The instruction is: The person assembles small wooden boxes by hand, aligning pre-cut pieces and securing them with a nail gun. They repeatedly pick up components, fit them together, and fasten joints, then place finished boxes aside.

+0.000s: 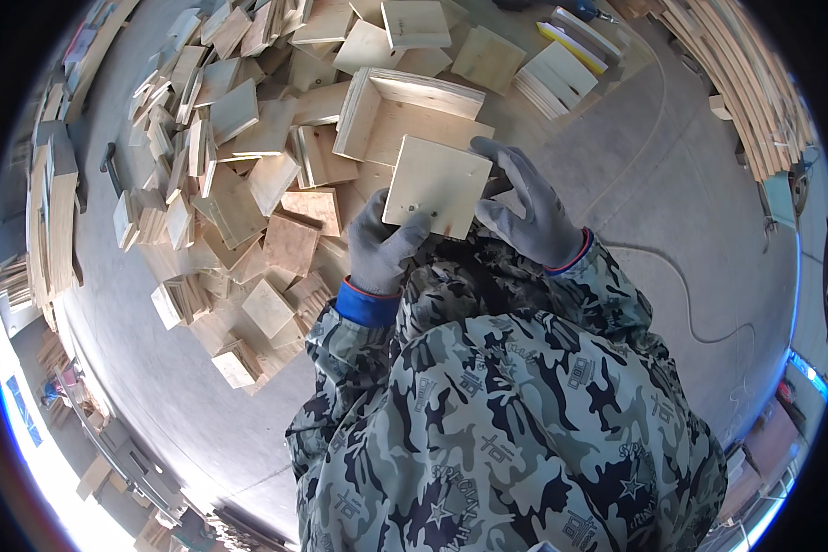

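My gloved left hand [384, 250] grips a square plywood panel [438, 185] by its lower left edge, thumb on the face. Two dark spots, which look like knots or holes, mark the panel near that thumb. At the panel's right side is my gloved right hand [533, 207], fingers apart and curved around the edge. Whether its fingertips touch the wood cannot be told. Just beyond the panel sits a plywood corner frame [424, 93], with two raised walls on a flat base. The held panel hides part of that base.
A large heap of loose plywood squares [234, 127] spreads across the floor at left. A small stack of panels [555, 79] lies at upper right beside a yellow-edged item [571, 47]. A hose or cable [686, 310] snakes over the concrete floor. Long boards [731, 83] are piled at far right.
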A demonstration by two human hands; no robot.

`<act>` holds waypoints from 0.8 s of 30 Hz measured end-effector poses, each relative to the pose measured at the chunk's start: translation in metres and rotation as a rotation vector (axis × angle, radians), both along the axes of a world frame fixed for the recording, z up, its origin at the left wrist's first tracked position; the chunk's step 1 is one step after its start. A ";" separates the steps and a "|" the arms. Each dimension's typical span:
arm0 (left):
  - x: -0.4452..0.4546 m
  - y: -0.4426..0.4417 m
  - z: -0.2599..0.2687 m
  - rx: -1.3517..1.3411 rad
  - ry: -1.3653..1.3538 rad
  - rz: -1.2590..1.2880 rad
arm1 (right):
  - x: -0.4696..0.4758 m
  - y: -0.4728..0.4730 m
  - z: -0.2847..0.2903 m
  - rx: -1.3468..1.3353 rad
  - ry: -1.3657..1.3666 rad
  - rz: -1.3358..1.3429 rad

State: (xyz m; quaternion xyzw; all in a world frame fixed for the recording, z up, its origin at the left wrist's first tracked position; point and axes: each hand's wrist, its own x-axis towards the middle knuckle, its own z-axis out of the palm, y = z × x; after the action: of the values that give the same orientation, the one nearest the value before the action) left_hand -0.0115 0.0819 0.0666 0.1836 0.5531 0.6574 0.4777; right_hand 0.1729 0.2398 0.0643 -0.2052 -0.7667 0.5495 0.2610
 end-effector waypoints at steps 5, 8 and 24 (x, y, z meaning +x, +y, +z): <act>0.003 -0.002 0.002 0.039 0.104 -0.027 | 0.004 -0.002 0.015 -0.049 -0.010 0.015; 0.006 -0.003 0.001 0.056 0.163 -0.010 | -0.001 0.001 0.009 0.156 0.106 -0.039; 0.023 -0.007 -0.016 -0.031 0.260 0.140 | -0.009 -0.022 -0.003 -0.004 -0.137 -0.197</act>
State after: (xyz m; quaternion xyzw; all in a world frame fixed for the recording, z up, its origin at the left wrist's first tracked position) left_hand 0.0120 0.0752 0.0509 0.2205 0.6319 0.6511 0.3580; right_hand 0.1636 0.2176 0.0611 -0.3171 -0.7578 0.5074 0.2603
